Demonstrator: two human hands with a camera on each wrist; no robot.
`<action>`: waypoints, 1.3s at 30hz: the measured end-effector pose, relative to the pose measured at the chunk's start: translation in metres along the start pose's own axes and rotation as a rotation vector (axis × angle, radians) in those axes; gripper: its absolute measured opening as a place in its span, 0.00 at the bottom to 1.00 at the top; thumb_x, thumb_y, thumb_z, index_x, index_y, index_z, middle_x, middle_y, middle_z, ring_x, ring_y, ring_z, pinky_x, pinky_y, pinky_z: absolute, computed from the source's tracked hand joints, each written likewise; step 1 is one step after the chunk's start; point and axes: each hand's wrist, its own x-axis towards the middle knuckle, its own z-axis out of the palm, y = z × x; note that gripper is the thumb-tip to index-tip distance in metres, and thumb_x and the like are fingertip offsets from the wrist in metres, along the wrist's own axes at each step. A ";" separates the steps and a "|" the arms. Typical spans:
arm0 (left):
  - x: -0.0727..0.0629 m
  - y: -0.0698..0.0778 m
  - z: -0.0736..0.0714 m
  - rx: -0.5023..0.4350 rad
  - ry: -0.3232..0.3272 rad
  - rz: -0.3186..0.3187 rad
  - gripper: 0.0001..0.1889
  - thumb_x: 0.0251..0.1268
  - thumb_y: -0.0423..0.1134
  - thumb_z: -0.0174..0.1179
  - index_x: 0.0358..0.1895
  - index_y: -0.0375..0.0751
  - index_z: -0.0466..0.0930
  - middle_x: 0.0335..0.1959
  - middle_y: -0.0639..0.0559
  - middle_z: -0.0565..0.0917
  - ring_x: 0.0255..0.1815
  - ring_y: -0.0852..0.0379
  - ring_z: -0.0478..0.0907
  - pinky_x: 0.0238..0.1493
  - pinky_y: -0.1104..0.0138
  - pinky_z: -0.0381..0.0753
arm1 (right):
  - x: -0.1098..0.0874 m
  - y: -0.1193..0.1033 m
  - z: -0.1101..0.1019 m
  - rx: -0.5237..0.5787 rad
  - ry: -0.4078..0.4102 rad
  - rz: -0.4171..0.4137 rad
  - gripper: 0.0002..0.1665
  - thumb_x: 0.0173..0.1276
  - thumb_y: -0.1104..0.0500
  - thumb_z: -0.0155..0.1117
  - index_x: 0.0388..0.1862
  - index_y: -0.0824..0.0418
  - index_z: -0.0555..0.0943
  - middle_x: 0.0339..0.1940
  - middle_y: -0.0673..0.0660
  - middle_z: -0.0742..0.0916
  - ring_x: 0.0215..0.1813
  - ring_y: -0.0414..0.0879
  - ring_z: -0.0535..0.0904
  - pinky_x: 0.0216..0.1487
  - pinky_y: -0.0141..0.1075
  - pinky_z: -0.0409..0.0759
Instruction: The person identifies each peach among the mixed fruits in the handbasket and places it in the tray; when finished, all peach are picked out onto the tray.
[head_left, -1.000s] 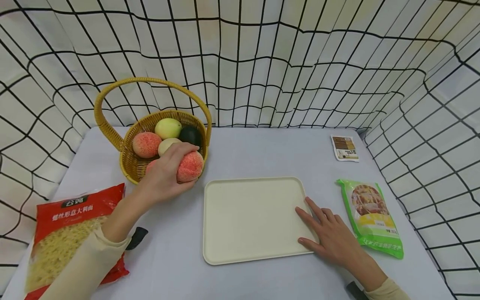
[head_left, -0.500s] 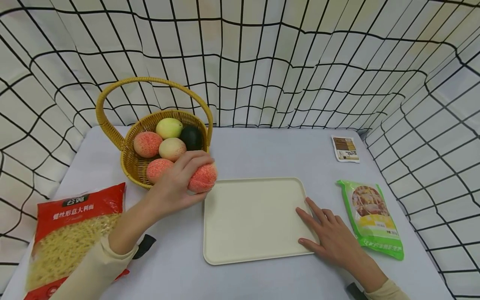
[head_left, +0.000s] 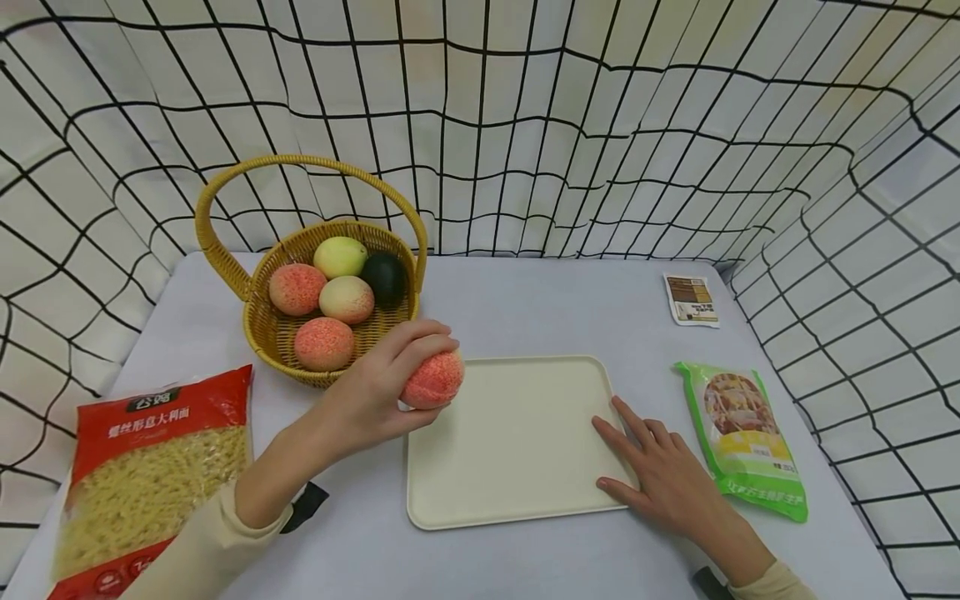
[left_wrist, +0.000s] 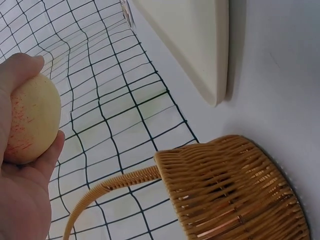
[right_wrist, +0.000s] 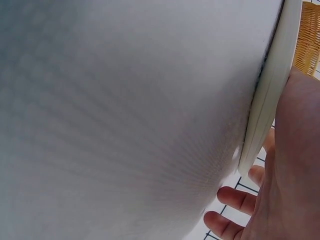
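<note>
My left hand grips a pink speckled peach above the left end of a cream rectangular tray. In the left wrist view the same peach shows its pale yellow side between thumb and fingers. Spread over the tray's right edge, my right hand rests with fingers extended. Behind the left hand stands a yellow wicker basket. Inside it lie a pink peach, another pink peach, a paler peach, a yellow-green fruit and a dark green fruit.
A red bag of spiral pasta lies at the left, partly under the left sleeve. To the right are a green food packet and a small brown-and-white sachet. Black netting rises behind the white table and along its sides.
My left hand has carried the peach out from the basket, rightward and nearer, over the tray's left corner. My right hand stays in place.
</note>
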 end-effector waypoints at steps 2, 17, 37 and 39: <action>0.000 0.002 0.001 -0.002 0.000 -0.001 0.44 0.46 0.36 0.85 0.70 0.44 0.73 0.69 0.45 0.76 0.69 0.47 0.78 0.62 0.53 0.88 | 0.000 0.000 0.000 0.003 -0.003 0.003 0.48 0.71 0.28 0.63 0.85 0.42 0.65 0.88 0.57 0.63 0.62 0.55 0.78 0.52 0.51 0.81; 0.010 0.013 0.018 -0.047 0.033 0.067 0.41 0.48 0.38 0.83 0.69 0.44 0.74 0.67 0.45 0.77 0.67 0.48 0.80 0.62 0.55 0.87 | -0.002 0.001 0.001 0.000 0.005 0.000 0.48 0.72 0.27 0.62 0.85 0.43 0.65 0.88 0.57 0.63 0.62 0.55 0.78 0.52 0.50 0.81; 0.017 0.024 0.038 -0.144 -0.019 0.073 0.41 0.53 0.41 0.83 0.71 0.44 0.72 0.68 0.46 0.76 0.66 0.50 0.81 0.63 0.57 0.87 | -0.001 -0.001 -0.001 0.003 -0.010 0.015 0.49 0.71 0.28 0.63 0.85 0.43 0.64 0.88 0.58 0.64 0.63 0.54 0.78 0.52 0.50 0.81; 0.017 0.025 0.039 -0.150 -0.024 0.065 0.41 0.53 0.43 0.83 0.71 0.45 0.72 0.68 0.46 0.76 0.65 0.50 0.82 0.62 0.56 0.88 | -0.001 -0.001 -0.001 0.005 -0.007 0.014 0.49 0.71 0.28 0.63 0.85 0.43 0.64 0.88 0.58 0.64 0.63 0.54 0.78 0.52 0.50 0.81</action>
